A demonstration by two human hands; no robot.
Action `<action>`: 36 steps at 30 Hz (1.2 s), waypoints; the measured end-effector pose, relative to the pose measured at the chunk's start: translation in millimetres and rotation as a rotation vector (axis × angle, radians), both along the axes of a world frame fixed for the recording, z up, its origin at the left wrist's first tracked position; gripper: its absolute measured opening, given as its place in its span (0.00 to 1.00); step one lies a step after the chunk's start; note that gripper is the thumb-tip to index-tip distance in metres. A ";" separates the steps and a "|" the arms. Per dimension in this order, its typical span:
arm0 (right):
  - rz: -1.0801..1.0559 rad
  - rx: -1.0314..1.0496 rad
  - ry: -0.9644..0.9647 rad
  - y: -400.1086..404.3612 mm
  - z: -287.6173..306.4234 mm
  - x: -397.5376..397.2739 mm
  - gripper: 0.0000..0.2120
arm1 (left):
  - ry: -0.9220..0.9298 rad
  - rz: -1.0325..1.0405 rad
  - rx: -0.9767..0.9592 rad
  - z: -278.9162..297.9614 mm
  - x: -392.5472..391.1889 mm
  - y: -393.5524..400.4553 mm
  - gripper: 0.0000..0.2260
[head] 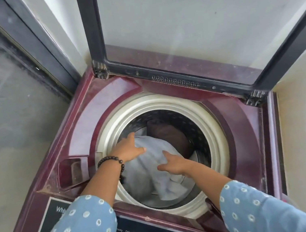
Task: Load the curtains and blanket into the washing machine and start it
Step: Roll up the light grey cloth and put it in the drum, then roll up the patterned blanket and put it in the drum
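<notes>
Here, maroon washing machine [98, 110] against white wall [194, 17]; left hand [128, 148], right hand [174, 163] fingers spread, pressing white curtain [154, 174].

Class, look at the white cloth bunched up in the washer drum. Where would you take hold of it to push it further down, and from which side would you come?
Grip the raised crumpled fold at the middle of the white cloth, between the left hand and right hand. Come straight down from above through the drum's cream rim; the lid stands open behind, and the heap's high folds probably offer the easiest handful.
</notes>
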State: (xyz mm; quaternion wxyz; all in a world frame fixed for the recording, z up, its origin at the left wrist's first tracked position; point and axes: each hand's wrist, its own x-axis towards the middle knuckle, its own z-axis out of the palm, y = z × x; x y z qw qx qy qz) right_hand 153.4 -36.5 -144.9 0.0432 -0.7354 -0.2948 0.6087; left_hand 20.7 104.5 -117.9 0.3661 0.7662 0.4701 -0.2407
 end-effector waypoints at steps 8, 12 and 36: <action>0.203 0.211 -0.158 -0.3 3.8 -4.1 0.39 | 0.055 -0.173 0.030 -10.1 2.3 -8.7 0.38; 0.307 0.228 -0.293 -7.7 8.2 -6.5 0.38 | 0.133 -0.261 0.162 -1.1 11.0 -20.6 0.38; 0.347 0.578 -0.921 -85.9 86.2 23.5 0.34 | -0.007 -0.180 0.711 65.5 43.7 -129.4 0.32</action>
